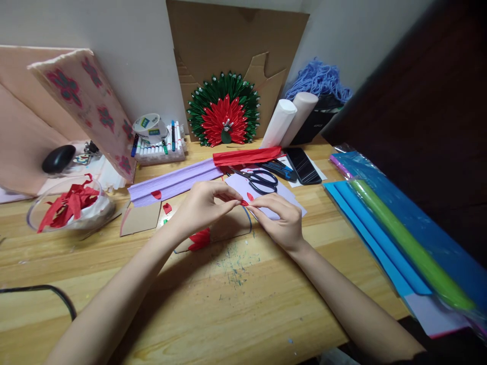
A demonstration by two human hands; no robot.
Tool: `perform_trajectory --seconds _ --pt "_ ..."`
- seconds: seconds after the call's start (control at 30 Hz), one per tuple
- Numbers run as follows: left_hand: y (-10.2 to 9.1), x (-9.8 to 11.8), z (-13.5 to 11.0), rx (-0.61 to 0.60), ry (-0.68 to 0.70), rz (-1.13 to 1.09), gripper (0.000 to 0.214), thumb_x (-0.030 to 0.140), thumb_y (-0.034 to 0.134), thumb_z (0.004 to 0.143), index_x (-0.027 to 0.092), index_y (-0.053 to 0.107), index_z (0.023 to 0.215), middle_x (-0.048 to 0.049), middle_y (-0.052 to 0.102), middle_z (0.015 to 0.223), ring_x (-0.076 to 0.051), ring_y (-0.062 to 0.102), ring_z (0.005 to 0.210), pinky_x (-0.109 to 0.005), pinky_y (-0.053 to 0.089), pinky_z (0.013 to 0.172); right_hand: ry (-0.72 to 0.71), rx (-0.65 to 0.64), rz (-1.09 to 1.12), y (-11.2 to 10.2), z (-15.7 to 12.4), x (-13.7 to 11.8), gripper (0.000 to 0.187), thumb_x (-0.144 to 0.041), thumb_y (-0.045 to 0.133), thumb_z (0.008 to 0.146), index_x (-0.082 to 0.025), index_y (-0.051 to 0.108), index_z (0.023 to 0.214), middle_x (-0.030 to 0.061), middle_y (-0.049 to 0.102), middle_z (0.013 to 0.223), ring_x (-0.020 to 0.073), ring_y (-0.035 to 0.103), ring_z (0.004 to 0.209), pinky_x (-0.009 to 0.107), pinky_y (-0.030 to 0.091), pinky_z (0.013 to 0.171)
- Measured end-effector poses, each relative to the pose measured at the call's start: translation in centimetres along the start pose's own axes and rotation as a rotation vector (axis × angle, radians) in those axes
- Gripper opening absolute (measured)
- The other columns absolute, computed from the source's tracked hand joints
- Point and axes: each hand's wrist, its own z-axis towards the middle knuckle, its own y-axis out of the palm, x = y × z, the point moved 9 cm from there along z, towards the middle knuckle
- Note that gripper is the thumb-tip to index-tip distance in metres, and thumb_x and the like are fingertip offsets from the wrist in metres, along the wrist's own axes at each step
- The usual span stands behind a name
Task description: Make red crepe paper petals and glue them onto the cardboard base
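Note:
My left hand [207, 203] and my right hand [279, 218] meet above the table, fingertips pinched on a small red paper petal [244, 203]. Most of the petal is hidden by the fingers. Under my left hand lies a piece of cardboard [232, 223] with a blue edge line, bearing red paper petals [200, 238]. Beyond my right hand, black-handled scissors [262, 180] rest on a light purple sheet [297, 202], where another red petal [250, 196] lies. Small red scraps [167, 208] are left of my left hand.
Behind stands a green and red peacock craft [224, 111] against cardboard [236, 35]. Folded purple crepe paper [175, 180], red crepe paper [247, 156] and a phone [303, 166] lie across the back. A bowl of red scraps [68, 205] is left; blue sheets [373, 233] are right.

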Motion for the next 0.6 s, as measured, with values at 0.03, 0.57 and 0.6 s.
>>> perform_trajectory --seconds 0.03,0.57,0.6 --pt "0.0 0.1 0.0 -0.002 0.018 0.018 0.012 0.016 0.061 0.079 0.017 0.072 0.085 -0.0038 0.073 0.083 -0.015 0.066 0.076 -0.025 0.051 0.07 -0.013 0.006 -0.004 0.0 0.0 -0.1 0.011 -0.013 0.064 0.079 -0.022 0.069 0.083 0.0015 0.071 0.077 0.0165 0.065 0.072 0.032 0.052 0.071" --pt "-0.6 0.1 0.0 0.045 0.023 -0.022 0.015 0.021 0.062 0.08 0.015 0.067 0.093 -0.0052 0.071 0.091 -0.014 0.066 0.081 -0.026 0.053 0.076 0.063 0.015 0.02 0.0 -0.2 0.9 0.009 -0.012 0.065 0.078 -0.021 0.068 0.081 0.0021 0.07 0.076 0.0158 0.064 0.073 0.031 0.052 0.072" --pt "-0.4 0.2 0.0 0.03 0.034 -0.021 0.016 0.021 0.063 0.08 0.016 0.067 0.094 -0.0046 0.071 0.092 -0.014 0.066 0.083 -0.027 0.053 0.078 0.078 0.012 0.03 0.1 -0.2 1.0 0.009 -0.012 0.065 0.078 -0.02 0.068 0.081 0.0022 0.07 0.076 0.0157 0.063 0.073 0.031 0.052 0.072"
